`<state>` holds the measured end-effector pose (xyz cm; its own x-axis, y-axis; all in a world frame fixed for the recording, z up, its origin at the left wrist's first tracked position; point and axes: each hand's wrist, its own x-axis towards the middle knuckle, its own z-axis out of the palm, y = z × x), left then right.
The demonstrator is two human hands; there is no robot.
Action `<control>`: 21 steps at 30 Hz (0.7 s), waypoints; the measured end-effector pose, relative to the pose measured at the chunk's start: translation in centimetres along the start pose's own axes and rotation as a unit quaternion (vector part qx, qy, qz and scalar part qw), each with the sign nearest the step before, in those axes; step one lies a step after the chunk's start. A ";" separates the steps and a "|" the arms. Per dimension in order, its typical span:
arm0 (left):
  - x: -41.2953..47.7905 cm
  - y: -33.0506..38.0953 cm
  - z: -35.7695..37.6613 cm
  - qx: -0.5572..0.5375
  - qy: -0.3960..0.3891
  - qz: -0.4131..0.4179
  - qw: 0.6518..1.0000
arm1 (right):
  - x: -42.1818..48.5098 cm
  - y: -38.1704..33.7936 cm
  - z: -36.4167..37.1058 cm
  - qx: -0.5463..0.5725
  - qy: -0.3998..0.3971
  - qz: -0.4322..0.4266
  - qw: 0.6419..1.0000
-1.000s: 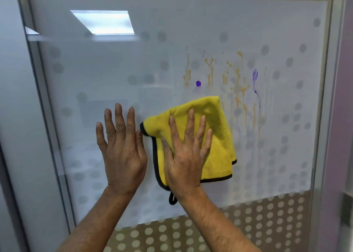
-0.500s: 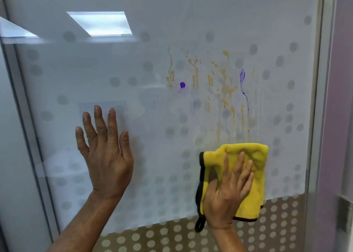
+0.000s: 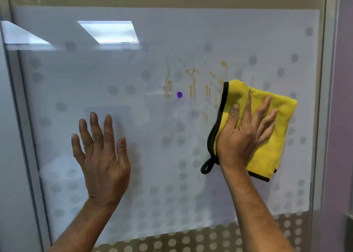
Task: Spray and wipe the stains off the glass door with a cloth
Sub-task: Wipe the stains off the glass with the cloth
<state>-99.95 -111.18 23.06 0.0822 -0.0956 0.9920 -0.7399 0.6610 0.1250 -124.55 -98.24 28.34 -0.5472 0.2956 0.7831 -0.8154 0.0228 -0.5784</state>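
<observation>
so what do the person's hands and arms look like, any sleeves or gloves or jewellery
Both are bare: the left hand and right hand wear no gloves, rings or watch, and no sleeves show on either forearm up to the frame edge. The forearms have some hair, the nails are short and unpainted.

Two ceiling light panels (image 3: 108, 32) reflect at the upper left of the frame. A purple wall (image 3: 344, 98) runs down the right edge. A grey metal frame (image 3: 24, 137) stands at left.

Frosted, dot-patterned glass door (image 3: 145, 129) carries everything here: brown drip stains (image 3: 193, 83) and a purple spot (image 3: 179, 94) near its upper middle, a yellow cloth (image 3: 271, 141) pressed flat toward its right edge, a bare palm (image 3: 103, 156) lower left.
</observation>
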 end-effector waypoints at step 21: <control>1.3 1.5 0.1 -0.002 0.009 -0.032 0.999 | -7.9 -6.1 0.9 0.028 -0.137 -0.304 0.942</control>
<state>-101.00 -110.38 24.51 0.1403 -0.1241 0.9823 -0.7304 0.6568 0.1873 -115.44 -101.57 25.85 0.0031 -0.0148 0.9999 -0.9984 0.0558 0.0039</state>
